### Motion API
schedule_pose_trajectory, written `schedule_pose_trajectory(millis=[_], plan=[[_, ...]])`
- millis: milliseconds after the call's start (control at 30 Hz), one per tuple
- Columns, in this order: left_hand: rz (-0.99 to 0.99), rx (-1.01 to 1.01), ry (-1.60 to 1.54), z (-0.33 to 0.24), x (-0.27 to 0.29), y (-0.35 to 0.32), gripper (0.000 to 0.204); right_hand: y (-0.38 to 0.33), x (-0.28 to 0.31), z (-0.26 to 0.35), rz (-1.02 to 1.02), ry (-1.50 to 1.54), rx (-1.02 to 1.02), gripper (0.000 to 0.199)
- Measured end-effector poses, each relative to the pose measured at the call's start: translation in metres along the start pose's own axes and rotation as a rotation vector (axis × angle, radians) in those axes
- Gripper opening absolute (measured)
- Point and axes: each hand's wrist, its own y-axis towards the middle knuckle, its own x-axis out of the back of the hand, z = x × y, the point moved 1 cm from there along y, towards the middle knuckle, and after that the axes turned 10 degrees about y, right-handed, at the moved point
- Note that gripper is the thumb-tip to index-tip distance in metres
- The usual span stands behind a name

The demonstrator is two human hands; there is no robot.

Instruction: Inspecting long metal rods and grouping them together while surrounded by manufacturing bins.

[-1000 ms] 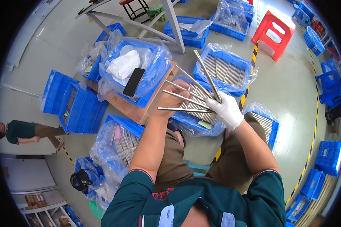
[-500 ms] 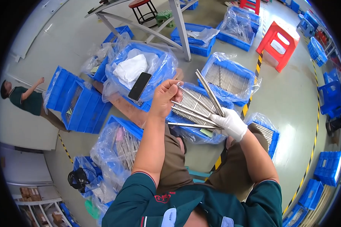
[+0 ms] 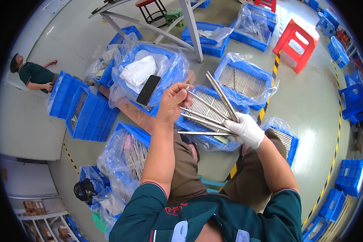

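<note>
My right hand, in a white glove, is closed around several thin metal rods that fan out to the left and upward. My bare left hand pinches the far end of one of these rods between thumb and fingers; its other end stays in the glove. Below the hands lies a blue crate lined with clear plastic, filled with a row of similar metal rods. A second lined crate of rods sits just beyond it, to the right.
A black phone rests on a lined crate with white cloth. More rods fill a crate at left. Stacked blue crates stand farther left, with a person behind them. A red stool stands at far right.
My hands and the rods stay nearly in place. The person at the far left has shifted right, toward the stacked crates.
</note>
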Motion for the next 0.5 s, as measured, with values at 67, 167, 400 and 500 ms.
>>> schedule_pose_trajectory(millis=[67, 167, 400, 500], plan=[[-0.004, 0.014, 0.037, 0.0, -0.001, 0.0, 0.027, 0.0, -0.002, 0.001, 0.007, 0.009, 0.008, 0.02], [0.086, 0.075, 0.029, 0.002, -0.007, -0.001, 0.026, 0.0, -0.005, 0.003, 0.025, 0.042, 0.022, 0.02], [0.185, 0.139, 0.095, 0.016, -0.028, -0.006, 0.038, 0.001, -0.008, 0.004, 0.051, 0.046, 0.019, 0.025], [0.181, 0.066, 0.131, 0.013, -0.028, -0.007, 0.035, 0.001, -0.009, 0.004, 0.058, 0.072, 0.039, 0.025]])
